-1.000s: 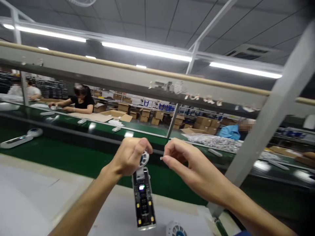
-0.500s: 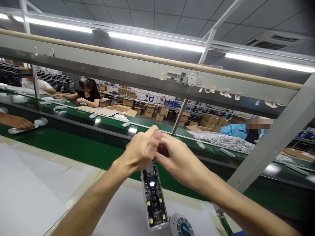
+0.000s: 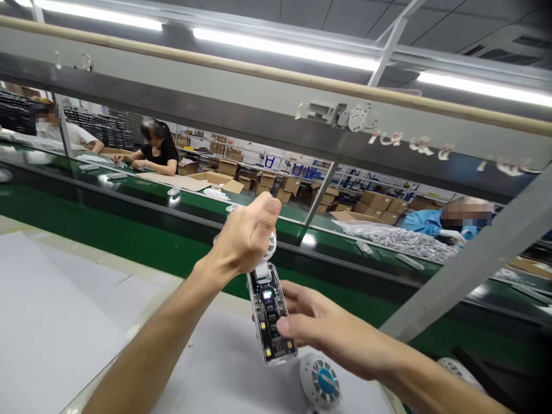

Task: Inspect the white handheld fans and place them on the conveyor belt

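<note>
My left hand [image 3: 248, 233] is closed around the upper end of a device, whose round white head shows partly beside the fingers. Below it hangs the device's clear-cased body with a black circuit board [image 3: 271, 322], a lit white-purple light and small yellow squares. My right hand [image 3: 314, 325] has its thumb on the board's lower right face, its fingers passing behind the body. Just below, a round white part with slots and a blue centre [image 3: 321, 380] lies on the white work surface.
A green conveyor [image 3: 129, 230] crosses behind my hands, under a metal shelf [image 3: 215, 103]. A slanted metal post [image 3: 470, 247] stands at the right. People sit across the line, near a heap of small white parts [image 3: 388, 238]. White sheets [image 3: 56, 322] lie at left.
My right hand has moved down from beside my left hand to the device's body. The device sits slightly higher in view. The co-worker's hand at the far left is gone from view.
</note>
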`<state>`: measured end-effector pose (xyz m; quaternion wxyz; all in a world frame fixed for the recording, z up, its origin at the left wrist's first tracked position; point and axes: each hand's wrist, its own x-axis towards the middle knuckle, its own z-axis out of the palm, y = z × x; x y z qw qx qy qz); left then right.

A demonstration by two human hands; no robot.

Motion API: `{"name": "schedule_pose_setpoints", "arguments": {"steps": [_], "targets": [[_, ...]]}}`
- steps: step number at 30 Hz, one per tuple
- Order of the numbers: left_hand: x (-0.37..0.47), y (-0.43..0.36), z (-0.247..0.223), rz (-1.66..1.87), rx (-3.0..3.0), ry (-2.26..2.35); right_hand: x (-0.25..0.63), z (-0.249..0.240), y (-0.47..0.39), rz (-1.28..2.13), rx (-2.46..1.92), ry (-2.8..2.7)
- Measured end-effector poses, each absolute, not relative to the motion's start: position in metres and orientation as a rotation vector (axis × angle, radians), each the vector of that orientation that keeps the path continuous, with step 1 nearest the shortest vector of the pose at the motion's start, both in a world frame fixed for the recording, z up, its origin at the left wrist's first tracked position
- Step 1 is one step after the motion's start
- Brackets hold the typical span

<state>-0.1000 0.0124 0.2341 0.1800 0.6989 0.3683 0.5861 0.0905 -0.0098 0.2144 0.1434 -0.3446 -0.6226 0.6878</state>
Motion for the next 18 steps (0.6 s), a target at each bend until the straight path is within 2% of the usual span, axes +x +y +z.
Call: {"name": "schedule_pose_setpoints", "arguments": {"steps": [4, 11, 16, 18], "targets": [[-0.101, 0.012, 0.234, 1.723, 2.059, 1.116, 0.079, 0.207, -0.014, 1.841, -0.940, -1.847], [-0.100, 0.007, 0.235, 1.791, 2.074, 1.112, 0.077, 0.205, -0.008, 1.811, -0.872, -1.866], [-0.095, 0.015, 0.234, 1.906, 1.848, 0.928, 0.083, 0.197, -0.012, 1.689, -0.878, -1.778], [-0.108, 0.031, 0.230, 1.913, 1.789, 1.062, 0.091, 0.197, -0.012, 1.615, -0.892, -1.755]]}}
